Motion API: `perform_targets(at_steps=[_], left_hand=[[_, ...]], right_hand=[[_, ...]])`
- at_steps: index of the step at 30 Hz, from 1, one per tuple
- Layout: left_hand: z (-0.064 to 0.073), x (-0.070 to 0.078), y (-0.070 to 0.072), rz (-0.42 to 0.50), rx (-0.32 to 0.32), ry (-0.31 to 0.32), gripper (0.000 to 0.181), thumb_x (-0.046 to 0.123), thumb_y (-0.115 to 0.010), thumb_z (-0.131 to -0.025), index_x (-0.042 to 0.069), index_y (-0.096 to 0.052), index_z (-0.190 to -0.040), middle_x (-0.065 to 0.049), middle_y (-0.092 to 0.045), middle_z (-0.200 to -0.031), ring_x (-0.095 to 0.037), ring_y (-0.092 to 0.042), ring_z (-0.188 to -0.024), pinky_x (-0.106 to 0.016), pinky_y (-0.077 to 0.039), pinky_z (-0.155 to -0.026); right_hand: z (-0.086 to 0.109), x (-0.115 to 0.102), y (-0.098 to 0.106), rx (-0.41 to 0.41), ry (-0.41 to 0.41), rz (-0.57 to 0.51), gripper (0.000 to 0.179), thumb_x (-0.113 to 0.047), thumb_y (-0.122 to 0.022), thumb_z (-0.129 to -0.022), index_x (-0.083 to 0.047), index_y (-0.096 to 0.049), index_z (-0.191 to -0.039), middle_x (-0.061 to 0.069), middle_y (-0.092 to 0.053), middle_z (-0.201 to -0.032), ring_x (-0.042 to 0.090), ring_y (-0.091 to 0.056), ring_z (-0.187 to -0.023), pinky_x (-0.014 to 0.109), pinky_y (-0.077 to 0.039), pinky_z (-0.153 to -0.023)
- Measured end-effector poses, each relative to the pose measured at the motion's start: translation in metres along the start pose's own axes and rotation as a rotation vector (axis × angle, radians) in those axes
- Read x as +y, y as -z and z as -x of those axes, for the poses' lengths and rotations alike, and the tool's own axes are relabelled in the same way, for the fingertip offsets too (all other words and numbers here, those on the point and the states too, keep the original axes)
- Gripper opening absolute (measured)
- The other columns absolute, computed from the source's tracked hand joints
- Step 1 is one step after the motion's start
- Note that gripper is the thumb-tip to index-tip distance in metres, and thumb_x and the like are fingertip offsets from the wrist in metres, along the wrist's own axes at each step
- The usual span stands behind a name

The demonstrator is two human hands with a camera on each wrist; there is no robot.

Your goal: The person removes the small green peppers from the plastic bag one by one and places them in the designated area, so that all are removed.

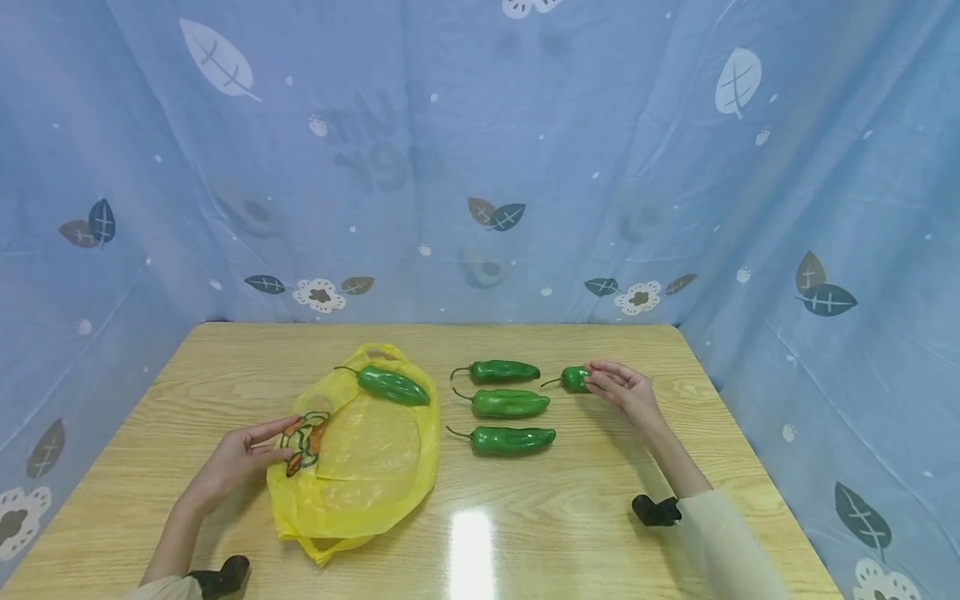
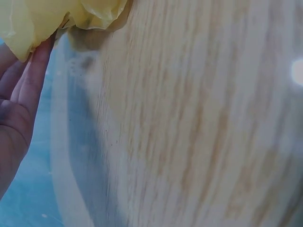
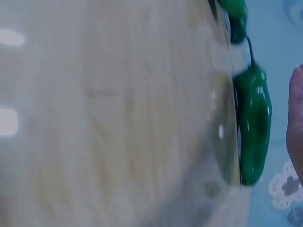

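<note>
A yellow plastic bag [image 1: 367, 500] with a printed patch lies spread on the table. At its left edge, my left hand [image 1: 238, 457] pinches the plastic between thumb and fingers; the left wrist view shows the bag [image 2: 102, 12] at those fingertips. One green pepper [image 1: 393, 386] rests within the bag's far part, stem pointing left. My right hand [image 1: 624, 392] hovers over another green pepper [image 1: 574, 380] and partly covers it in the head view. The right wrist view shows a gap between that pepper [image 3: 254, 125] and the right hand [image 3: 296, 123].
Between bag and right hand, three green peppers lie in a column: a far one [image 1: 506, 371], a middle one [image 1: 510, 403] and a near one [image 1: 513, 440]. Blue patterned curtain [image 1: 480, 167] surrounds the wooden table [image 1: 592, 517] at the back and sides.
</note>
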State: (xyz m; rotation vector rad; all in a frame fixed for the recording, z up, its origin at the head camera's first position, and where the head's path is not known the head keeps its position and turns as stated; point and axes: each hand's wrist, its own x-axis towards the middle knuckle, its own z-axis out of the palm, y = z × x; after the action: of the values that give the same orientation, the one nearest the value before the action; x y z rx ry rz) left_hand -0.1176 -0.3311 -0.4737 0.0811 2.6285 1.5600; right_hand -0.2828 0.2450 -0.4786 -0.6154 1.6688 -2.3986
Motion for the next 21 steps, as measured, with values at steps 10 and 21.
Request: perform_targets(at_steps=[10,21], left_hand=[[0.001,0.000,0.001,-0.008,0.003,-0.004,0.056,0.019,-0.063,-0.094,-0.001,-0.044,-0.142,-0.026,-0.038,-0.144,-0.043,-0.046,-0.122,-0.031,-0.052,-0.086],[0.000,0.000,0.001,0.003,-0.001,-0.004,0.056,0.019,-0.063,-0.094,-0.001,-0.044,-0.142,-0.026,-0.038,-0.144,-0.043,-0.047,-0.121,-0.028,-0.052,-0.084]], right_hand=[[0.013,0.005,-0.030,-0.033,-0.024,0.069,0.027,0.004,-0.052,-0.096,0.010,-0.058,-0.122,0.013,-0.067,-0.117,0.020,-0.065,-0.103,0.040,-0.045,-0.093],[0.021,0.003,-0.064,-0.019,-0.065,0.256,0.036,0.000,-0.060,-0.093,0.018,-0.052,-0.123,0.017,-0.067,-0.115,0.025,-0.065,-0.104,0.040,-0.048,-0.091]])
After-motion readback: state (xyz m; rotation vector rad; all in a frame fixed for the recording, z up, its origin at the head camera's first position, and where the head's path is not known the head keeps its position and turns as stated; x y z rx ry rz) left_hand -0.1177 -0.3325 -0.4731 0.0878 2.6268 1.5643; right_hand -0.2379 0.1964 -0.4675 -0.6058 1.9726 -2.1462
